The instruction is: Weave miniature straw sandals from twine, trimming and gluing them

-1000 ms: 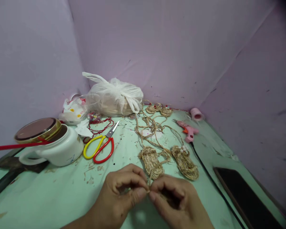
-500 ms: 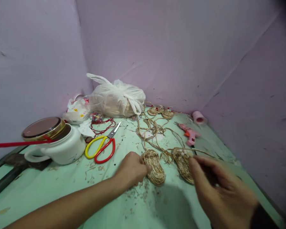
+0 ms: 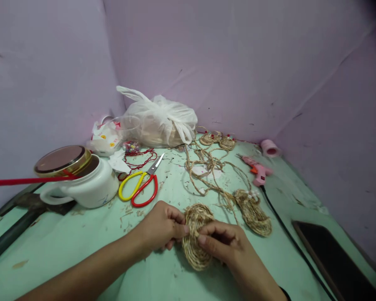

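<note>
Between my hands is a small straw-rope slipper (image 3: 196,253), its coiled oval sole tilted up above the table. My left hand (image 3: 164,225) pinches its left edge between thumb and fingers. On the opposite side my right hand (image 3: 224,242) has thumb and forefinger pressed at the middle of the sole; whether a bit of rope is between them is hidden. A second straw slipper (image 3: 253,215), with whitish beads at its top, lies to the right beyond my right hand. Loose straw rope (image 3: 211,167) trails behind both.
Yellow-and-red scissors (image 3: 142,184) lie left of centre. A white enamel mug (image 3: 95,188) and hammer (image 3: 31,209) stand farther left. At right are a pink glue gun (image 3: 257,169) with black cord and a phone (image 3: 335,259). A white plastic bag (image 3: 163,121) sits against the wall.
My left hand has brought its slipper nearer and lifted it. My right hand has moved left from the other slipper onto this one. The phone and cord are now uncovered.
</note>
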`<state>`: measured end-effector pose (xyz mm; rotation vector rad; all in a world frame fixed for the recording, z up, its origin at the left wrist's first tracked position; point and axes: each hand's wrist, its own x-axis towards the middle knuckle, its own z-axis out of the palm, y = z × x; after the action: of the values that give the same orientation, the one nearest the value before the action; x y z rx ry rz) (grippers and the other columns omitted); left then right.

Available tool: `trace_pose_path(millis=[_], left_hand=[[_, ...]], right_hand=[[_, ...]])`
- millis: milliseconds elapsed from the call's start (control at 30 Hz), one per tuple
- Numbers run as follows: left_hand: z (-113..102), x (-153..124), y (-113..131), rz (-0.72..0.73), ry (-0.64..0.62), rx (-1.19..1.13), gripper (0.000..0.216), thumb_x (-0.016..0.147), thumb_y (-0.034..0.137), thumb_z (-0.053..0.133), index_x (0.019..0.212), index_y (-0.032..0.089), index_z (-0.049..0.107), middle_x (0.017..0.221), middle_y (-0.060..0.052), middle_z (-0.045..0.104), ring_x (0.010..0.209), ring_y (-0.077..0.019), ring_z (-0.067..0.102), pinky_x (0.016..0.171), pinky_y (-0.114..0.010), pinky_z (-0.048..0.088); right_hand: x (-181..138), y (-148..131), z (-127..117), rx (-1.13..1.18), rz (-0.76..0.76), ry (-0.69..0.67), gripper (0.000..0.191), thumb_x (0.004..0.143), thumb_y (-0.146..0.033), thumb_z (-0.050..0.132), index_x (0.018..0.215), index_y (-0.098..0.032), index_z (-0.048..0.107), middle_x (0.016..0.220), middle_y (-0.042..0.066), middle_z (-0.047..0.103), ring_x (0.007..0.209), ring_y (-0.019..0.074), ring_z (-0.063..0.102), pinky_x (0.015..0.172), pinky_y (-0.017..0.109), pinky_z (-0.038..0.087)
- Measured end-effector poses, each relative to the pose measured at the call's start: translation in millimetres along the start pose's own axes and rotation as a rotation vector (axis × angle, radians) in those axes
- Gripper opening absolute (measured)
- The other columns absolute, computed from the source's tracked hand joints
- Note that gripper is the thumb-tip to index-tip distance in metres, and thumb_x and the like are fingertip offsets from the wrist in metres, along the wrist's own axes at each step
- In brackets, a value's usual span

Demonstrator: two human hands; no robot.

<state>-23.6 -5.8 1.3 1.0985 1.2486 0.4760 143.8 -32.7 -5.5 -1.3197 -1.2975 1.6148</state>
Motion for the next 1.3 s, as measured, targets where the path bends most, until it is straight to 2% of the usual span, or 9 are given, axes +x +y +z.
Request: trace_pose_path(millis=[100, 200, 333, 500, 767, 1100, 1300], left_hand=[[0, 0, -1, 0.019, -0.023, 0.001, 0.019, 0.061, 0.028, 0.052, 0.048, 0.014, 0.052, 0.035, 0.005, 0.046, 0.026, -0.0040, 0.034, 0.026, -0.016, 0.022], [0, 1, -2, -0.006, 0.007, 0.021, 0.013, 0.057, 0.022, 0.051, 0.047, 0.014, 0.053, 0.034, 0.005, 0.047, 0.026, -0.0057, 0.037, 0.025, -0.016, 0.025], [-1, 3, -4, -0.038, 0.005, 0.017, 0.010, 0.052, 0.015, 0.047, 0.043, 0.014, 0.052, 0.033, 0.003, 0.047, 0.024, -0.0062, 0.036, 0.025, -0.017, 0.024], [0, 3, -3, -0.042, 0.051, 0.031, 0.006, 0.049, 0.012, 0.048, 0.044, 0.015, 0.051, 0.031, 0.006, 0.044, 0.026, -0.0055, 0.035, 0.026, -0.016, 0.022], [1, 2, -4, 0.009, 0.040, 0.066, 0.009, 0.048, 0.011, 0.051, 0.042, 0.015, 0.046, 0.032, 0.010, 0.029, 0.033, -0.0034, 0.021, 0.034, -0.020, 0.011], [10, 0, -8, 0.120, 0.115, 0.064, 0.006, 0.050, 0.014, 0.046, 0.047, 0.016, 0.042, 0.045, 0.007, 0.030, 0.045, -0.0062, 0.024, 0.039, -0.021, 0.017], [2, 0, -9, 0.109, -0.028, 0.119, 0.002, 0.052, 0.017, 0.050, 0.053, 0.014, 0.050, 0.042, 0.008, 0.036, 0.040, -0.0056, 0.028, 0.037, -0.019, 0.020]], right_hand=[[2, 2, 1, -0.039, -0.040, 0.022, 0.012, 0.065, -0.026, 0.066, 0.059, -0.016, 0.063, 0.053, -0.003, 0.050, 0.050, 0.0080, 0.041, 0.048, 0.019, 0.033], [3, 6, 0, -0.124, -0.080, 0.031, 0.011, 0.065, -0.025, 0.064, 0.059, -0.016, 0.062, 0.055, -0.002, 0.051, 0.052, 0.0092, 0.042, 0.048, 0.020, 0.034], [3, 7, 2, -0.213, -0.137, 0.030, 0.010, 0.065, -0.024, 0.062, 0.059, -0.016, 0.062, 0.059, -0.001, 0.052, 0.054, 0.0106, 0.044, 0.050, 0.021, 0.035], [1, 6, 4, -0.225, -0.130, 0.024, 0.010, 0.065, -0.024, 0.061, 0.058, -0.016, 0.061, 0.059, 0.000, 0.053, 0.055, 0.0113, 0.046, 0.050, 0.022, 0.037], [0, 9, 7, -0.259, -0.183, 0.045, 0.012, 0.065, -0.024, 0.060, 0.057, -0.016, 0.061, 0.058, 0.000, 0.053, 0.055, 0.0116, 0.048, 0.051, 0.022, 0.038], [-3, 7, 12, -0.225, -0.202, 0.092, 0.011, 0.065, -0.024, 0.060, 0.058, -0.016, 0.062, 0.058, 0.000, 0.054, 0.053, 0.0109, 0.047, 0.048, 0.021, 0.038], [-2, 7, 12, -0.188, -0.194, 0.116, 0.011, 0.064, -0.024, 0.060, 0.056, -0.016, 0.061, 0.054, 0.000, 0.054, 0.051, 0.0113, 0.046, 0.047, 0.022, 0.038]])
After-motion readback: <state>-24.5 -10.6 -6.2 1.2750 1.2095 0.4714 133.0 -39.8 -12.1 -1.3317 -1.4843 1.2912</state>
